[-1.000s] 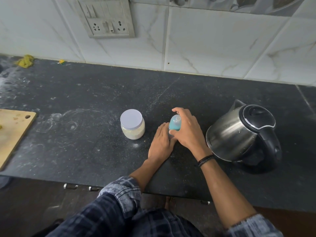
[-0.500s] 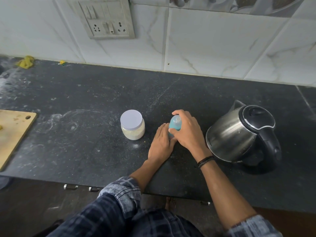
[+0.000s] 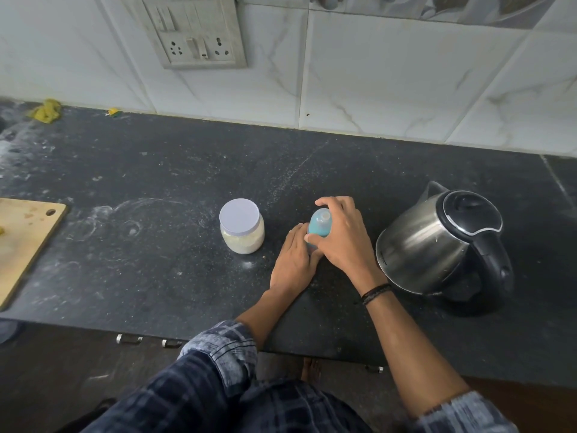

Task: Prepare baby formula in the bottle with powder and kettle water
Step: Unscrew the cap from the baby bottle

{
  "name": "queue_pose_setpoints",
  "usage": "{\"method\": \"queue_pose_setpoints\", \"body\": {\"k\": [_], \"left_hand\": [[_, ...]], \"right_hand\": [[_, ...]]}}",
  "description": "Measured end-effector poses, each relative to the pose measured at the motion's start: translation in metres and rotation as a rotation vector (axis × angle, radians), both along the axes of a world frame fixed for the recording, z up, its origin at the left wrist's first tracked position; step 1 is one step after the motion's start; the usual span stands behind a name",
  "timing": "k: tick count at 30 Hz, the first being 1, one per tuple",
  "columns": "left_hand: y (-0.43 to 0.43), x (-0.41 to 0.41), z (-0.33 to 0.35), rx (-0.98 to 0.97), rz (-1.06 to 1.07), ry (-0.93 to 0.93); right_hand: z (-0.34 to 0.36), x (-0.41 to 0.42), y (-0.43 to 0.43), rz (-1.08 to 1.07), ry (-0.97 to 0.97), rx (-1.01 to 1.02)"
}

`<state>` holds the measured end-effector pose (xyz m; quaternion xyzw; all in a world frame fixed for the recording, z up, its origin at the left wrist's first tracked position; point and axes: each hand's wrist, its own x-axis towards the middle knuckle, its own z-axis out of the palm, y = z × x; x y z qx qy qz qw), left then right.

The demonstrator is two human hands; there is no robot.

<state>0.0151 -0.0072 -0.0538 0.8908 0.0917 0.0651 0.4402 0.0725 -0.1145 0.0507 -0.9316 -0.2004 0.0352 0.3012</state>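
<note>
The blue bottle [image 3: 319, 225] stands upright near the middle of the dark counter [image 3: 156, 276] — the powder jar [image 3: 242, 228] is to the left of it, the steel kettle [image 3: 434, 245] to the right. The right hand [image 3: 342, 240] curls its fingers over the bottle's top and grips it. The left hand [image 3: 293, 264] lies against the lower part, fingers together and nearly straight; its thumb is hidden, so I cannot tell if it grips. A wooden board [image 3: 25, 245] lies at the left edge.
</note>
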Motion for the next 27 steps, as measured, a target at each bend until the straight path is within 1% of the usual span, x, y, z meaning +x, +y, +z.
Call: {"method": "queue_pose_setpoints", "body": {"k": [12,16,20,24,27], "left_hand": [[0.0002,0.0008,0.0000,-0.010,0.004,-0.003],[0.0008,0.0018,-0.0045,-0.005,0.005,0.006],[0.0010,0.0023,-0.0059,0.006,0.000,-0.003],[0.0018,0.0025,-0.0065,0.005,0.008,0.004],[0.0009,0.0017,-0.0048,0.019,0.002,0.001]], "right_hand": [[0.0009,0.0026,-0.0001,0.020,0.045,-0.007],[0.0025,0.0011,0.0019,0.046,0.080,0.034],[0.0014,0.0009,0.0024,0.019,0.049,-0.008],[0.0032,0.0012,0.0016,0.052,0.063,0.027],[0.0032,0.0003,0.0031,0.024,0.040,-0.004]]}}
